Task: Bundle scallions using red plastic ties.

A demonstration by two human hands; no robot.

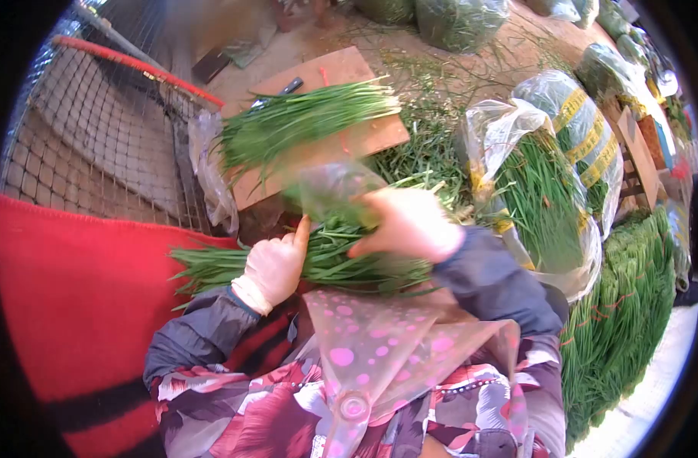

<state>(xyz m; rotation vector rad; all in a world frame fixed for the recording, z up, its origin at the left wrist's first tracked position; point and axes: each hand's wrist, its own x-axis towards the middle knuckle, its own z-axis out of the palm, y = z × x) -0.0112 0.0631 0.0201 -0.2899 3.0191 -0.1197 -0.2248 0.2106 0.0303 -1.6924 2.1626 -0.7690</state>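
A bunch of long green stalks [334,256] lies across my lap. My left hand [274,263], in a pale glove, is wrapped round the bunch near its left part, with one finger pointing up. Blurred by motion, my right hand [406,225] is over the right part of the bunch; what its fingers hold, if anything, cannot be made out. Just beyond my hands, a second pile of green stalks [311,118] rests on a wooden board [376,145], its pale ends to the right. A dark-handled tool [292,85] lies behind that pile.
Open plastic bags of green stalks [543,202] stand at the right, beside stacked tied bundles [624,305]. Loose trimmings [425,137] cover the ground right of the board. At the left are a wire mesh [105,137] with a red bar and a red cloth [74,305].
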